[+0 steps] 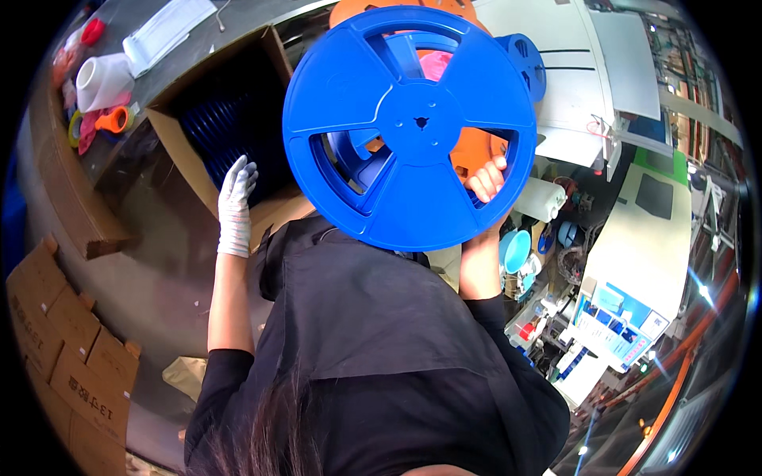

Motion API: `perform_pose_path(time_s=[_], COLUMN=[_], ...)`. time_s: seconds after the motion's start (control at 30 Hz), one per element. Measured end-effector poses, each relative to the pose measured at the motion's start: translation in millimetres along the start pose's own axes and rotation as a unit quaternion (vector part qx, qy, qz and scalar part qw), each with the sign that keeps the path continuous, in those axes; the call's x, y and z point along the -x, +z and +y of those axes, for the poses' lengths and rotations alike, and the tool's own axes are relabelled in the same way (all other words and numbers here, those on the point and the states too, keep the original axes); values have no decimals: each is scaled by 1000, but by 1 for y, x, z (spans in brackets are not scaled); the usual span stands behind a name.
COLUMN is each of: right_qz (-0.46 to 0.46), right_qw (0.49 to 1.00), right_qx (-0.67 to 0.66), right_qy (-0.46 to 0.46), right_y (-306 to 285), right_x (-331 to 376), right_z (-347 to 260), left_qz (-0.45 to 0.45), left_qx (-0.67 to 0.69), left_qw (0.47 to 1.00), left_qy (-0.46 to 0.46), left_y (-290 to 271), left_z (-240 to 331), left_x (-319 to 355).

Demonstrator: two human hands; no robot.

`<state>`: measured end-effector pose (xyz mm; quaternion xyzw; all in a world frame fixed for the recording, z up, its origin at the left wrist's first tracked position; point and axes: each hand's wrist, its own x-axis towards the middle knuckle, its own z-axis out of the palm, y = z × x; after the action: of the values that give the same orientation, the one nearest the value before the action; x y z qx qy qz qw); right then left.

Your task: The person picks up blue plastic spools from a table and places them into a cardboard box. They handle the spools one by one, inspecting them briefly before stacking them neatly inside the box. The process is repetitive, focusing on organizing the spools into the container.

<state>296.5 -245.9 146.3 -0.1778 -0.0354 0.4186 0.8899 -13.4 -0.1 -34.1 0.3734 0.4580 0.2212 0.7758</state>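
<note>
A large blue plastic reel (421,194) faces me in front of my chest, with wide cut-outs and a small hub hole. My right hand (486,182) is bare and grips it, its fingers showing through the lower right cut-out. To the left, my left hand (235,208) wears a white glove with greyish fingertips; its fingers stretch upward and hold nothing. Beside that hand, an open cardboard box (181,155) contains several blue reels (213,131) standing on edge in shadow. Through the big reel's cut-outs, more blue and orange parts show, partly hidden.
Behind the reel are an orange reel (349,11) and a smaller blue reel (524,67). A white tub (103,82) and tape rolls (115,120) sit at upper left. Flat cardboard (71,341) is stacked lower left. A pale machine (643,230) stands at right.
</note>
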Motion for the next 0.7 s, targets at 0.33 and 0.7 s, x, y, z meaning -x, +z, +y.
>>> perform_pose_path(time_s=[0.33, 0.7], right_qz=[57, 105], right_qw=[997, 946], right_qx=[45, 308], right_qy=[7, -6], right_y=[27, 60], right_x=[-20, -16], right_z=[11, 58], left_qz=[25, -108], left_qx=[13, -69], left_qw=[977, 983], left_qy=[209, 129], left_y=[48, 143], left_z=[48, 85], left_x=[15, 50])
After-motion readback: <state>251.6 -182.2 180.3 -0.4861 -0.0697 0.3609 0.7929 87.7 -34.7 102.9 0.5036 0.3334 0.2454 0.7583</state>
